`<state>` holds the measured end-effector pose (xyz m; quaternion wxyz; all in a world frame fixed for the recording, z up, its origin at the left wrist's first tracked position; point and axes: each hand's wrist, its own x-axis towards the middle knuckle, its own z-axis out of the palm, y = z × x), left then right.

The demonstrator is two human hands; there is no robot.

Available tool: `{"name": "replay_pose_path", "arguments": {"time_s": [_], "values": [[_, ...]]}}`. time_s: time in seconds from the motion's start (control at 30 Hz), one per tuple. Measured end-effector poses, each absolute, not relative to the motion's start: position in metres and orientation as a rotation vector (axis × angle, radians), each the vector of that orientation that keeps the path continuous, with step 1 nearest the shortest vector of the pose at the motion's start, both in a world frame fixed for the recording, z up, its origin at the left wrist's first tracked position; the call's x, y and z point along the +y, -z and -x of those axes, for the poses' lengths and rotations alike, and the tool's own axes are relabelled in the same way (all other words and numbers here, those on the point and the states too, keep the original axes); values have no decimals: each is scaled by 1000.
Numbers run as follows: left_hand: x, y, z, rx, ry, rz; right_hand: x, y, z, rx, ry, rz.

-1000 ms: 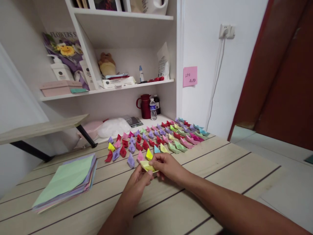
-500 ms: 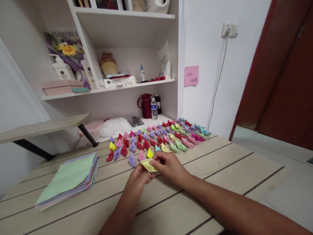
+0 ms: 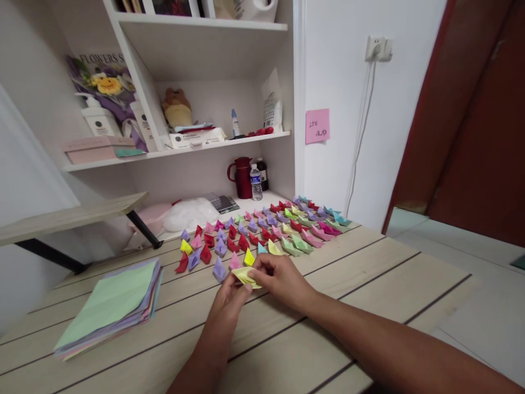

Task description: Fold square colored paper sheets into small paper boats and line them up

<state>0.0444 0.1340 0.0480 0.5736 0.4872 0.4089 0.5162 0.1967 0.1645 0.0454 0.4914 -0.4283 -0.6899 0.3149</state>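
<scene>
Between both my hands is a small piece of folded pale yellow paper, layered and pointed at its left end. My left hand pinches it from below and the left, the thumb on its lower edge. At its right side my right hand grips it between thumb and curled fingers. Just beyond my hands stand rows of folded paper boats in red, purple, pink, green, yellow and blue. A purple paper boat is among the nearest to my left hand.
A stack of coloured paper sheets, pale green on top, lies on the slatted wooden table at left. Behind the boats are a red jug, a water bottle and white shelves. A small raised stand is at far left.
My left thumb has shifted up against the yellow paper's lower edge. Both hands keep hold of the paper in about the same place. The view has shifted slightly.
</scene>
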Motion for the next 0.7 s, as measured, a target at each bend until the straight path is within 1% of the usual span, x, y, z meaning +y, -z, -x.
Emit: {"name": "replay_pose_path", "arguments": {"time_s": [0.37, 0.7], "values": [[137, -47, -43, 916, -1164, -1211, 164, -46, -196, -1661, -808, 1040], [134, -45, -42, 961, -1200, -1170, 162, -45, -198, -1742, -625, 1075]]}}
